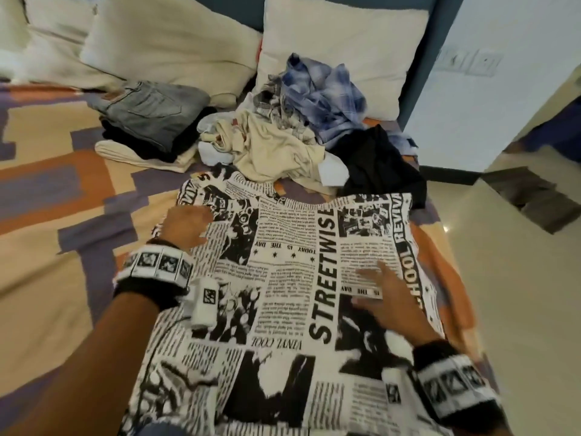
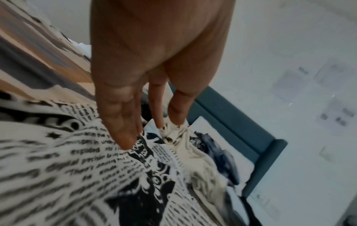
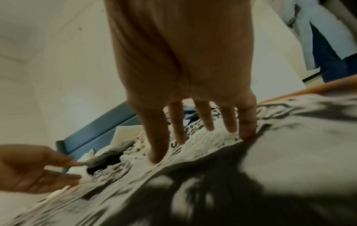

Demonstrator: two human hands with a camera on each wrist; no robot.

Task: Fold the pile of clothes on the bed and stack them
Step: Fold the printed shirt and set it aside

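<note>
A black-and-white newspaper-print shirt (image 1: 292, 278) lies spread flat on the bed in front of me. My left hand (image 1: 188, 226) rests on its upper left part with straight fingers (image 2: 123, 134) on the cloth. My right hand (image 1: 382, 297) lies flat on the shirt's right half, fingers (image 3: 158, 149) spread and pressing down. Behind the shirt sits an unfolded pile: a cream garment (image 1: 270, 149), a blue plaid shirt (image 1: 320, 92) and a black garment (image 1: 380, 165). To the left stands a folded stack topped by grey jeans (image 1: 151, 114).
White pillows (image 1: 339, 51) lean on the blue headboard (image 2: 231, 116) behind the pile. The patterned orange, purple and cream bedspread (image 1: 56, 190) stretches away to the left. The bed's right edge meets a glossy tiled floor (image 1: 518, 294).
</note>
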